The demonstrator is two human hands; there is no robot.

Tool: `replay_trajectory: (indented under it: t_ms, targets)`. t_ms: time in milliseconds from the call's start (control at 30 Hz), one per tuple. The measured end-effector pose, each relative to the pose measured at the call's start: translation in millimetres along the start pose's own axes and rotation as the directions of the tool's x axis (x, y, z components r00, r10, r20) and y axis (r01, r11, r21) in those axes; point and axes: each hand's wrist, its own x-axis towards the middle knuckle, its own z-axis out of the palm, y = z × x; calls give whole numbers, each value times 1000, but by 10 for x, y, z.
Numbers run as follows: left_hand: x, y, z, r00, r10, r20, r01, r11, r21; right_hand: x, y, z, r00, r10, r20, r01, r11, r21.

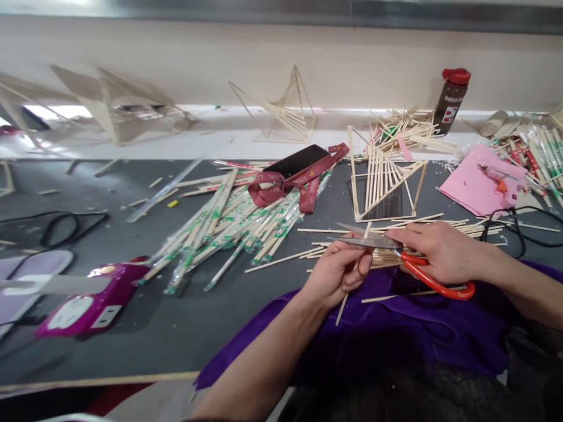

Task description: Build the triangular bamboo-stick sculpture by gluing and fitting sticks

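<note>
My left hand (pixel 338 269) pinches a thin wooden stick (pixel 343 309), whose upper end rises between the blades of a pair of scissors. Those scissors (pixel 433 284) have orange-red handles, and my right hand (pixel 440 249) is closed on them near the pivot. The blades point left and lie across the stick just above my left fingers. Beneath both hands, loose wooden sticks (pixel 281 259) are spread over the dark table, and a purple cloth (pixel 396 334) covers its near edge. Behind my hands stands a frame of glued sticks (pixel 361 199) with a fan of slats.
Wrapped chopsticks (pixel 246 234) lie left of centre, with a phone (pixel 297 162) and a red lanyard (pixel 266 193) on them. A glue gun (pixel 501 179) rests on pink paper (pixel 470 190) by a black cable. A bottle (pixel 451 102) and another stick model (pixel 290 117) stand behind.
</note>
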Motion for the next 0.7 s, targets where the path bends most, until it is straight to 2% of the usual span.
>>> replay_trajectory:
  t_ms: [267,433,700]
  targets:
    - [3,77,34,993,-73,-96,76,997,28,38,121,93,998,-54,-23,56,995,82]
    - [-12,133,67,977,-29,-213,57,991,123,49,142,105,999,-40,-36,43,996,82]
    - [-72,139,100,968,-54,-247,72,995,64,41,74,83,998,-58,-18,58,998,11]
